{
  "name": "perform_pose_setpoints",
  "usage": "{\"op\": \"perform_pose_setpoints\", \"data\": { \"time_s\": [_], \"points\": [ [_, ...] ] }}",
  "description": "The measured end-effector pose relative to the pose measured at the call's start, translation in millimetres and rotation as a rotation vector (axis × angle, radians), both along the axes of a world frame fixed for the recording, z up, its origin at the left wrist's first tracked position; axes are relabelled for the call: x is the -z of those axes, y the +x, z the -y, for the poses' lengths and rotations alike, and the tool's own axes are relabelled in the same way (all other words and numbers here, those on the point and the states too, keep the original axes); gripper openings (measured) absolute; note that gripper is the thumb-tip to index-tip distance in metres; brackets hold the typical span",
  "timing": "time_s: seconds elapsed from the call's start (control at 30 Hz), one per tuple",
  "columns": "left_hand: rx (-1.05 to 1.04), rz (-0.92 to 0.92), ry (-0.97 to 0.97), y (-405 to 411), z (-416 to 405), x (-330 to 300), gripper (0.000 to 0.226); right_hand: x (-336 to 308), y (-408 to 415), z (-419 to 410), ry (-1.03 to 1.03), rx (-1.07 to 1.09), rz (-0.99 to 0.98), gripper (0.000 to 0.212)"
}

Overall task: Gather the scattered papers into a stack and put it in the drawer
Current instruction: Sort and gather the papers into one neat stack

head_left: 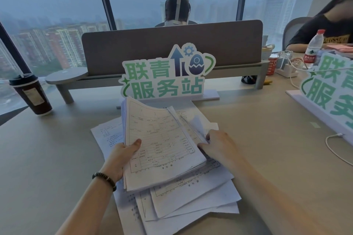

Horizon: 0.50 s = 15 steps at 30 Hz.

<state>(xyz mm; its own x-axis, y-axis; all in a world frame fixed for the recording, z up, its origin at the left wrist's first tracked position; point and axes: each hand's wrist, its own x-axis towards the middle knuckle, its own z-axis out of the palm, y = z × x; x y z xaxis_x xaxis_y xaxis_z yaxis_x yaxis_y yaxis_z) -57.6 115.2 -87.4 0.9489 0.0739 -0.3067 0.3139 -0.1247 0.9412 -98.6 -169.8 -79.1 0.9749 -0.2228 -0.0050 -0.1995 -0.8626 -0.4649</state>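
Observation:
A thick stack of printed forms (160,143) is lifted and tilted above the desk. My left hand (122,156) grips its left edge, thumb on the top sheet. My right hand (217,145) pinches sheets at the stack's right edge, where a few pages (193,122) curl upward. Several loose papers (191,200) lie fanned out flat on the desk underneath and toward me, and more (107,135) stick out at the left. No drawer is in view.
A green-lettered standing sign (164,74) stands just behind the papers, with a second sign (332,89) at the right. A dark lidded coffee cup (31,95) stands at the left. A grey desk divider (172,44), a water bottle (314,49), a white cable (332,145) and two seated people lie beyond.

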Motion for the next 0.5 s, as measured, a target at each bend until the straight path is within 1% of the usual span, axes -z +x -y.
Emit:
{"op": "perform_pose_setpoints", "data": {
  "time_s": [0.07,0.13,0.27,0.37,0.5],
  "points": [
    [-0.002,0.000,-0.014,-0.4,-1.0,0.1,0.026,-2.3,2.1,-1.0,0.146,-0.012,-0.013,0.044],
    [-0.003,-0.001,-0.034,-0.8,-2.4,-0.6,0.026,-5.7,3.4,-1.4,0.211,-0.016,-0.042,0.051],
    [0.005,-0.016,-0.102,-1.5,-3.9,-2.5,0.023,-6.0,4.2,2.4,0.188,-0.029,-0.058,0.033],
    [-0.016,-0.019,-0.166,-3.5,-10.1,-6.7,0.020,-5.2,-1.3,7.0,0.192,0.014,-0.021,0.031],
    [-0.090,0.004,-0.157,-7.5,-27.6,-9.3,0.017,-10.2,-2.4,8.9,0.169,0.009,-0.022,0.023]
  ]
}}
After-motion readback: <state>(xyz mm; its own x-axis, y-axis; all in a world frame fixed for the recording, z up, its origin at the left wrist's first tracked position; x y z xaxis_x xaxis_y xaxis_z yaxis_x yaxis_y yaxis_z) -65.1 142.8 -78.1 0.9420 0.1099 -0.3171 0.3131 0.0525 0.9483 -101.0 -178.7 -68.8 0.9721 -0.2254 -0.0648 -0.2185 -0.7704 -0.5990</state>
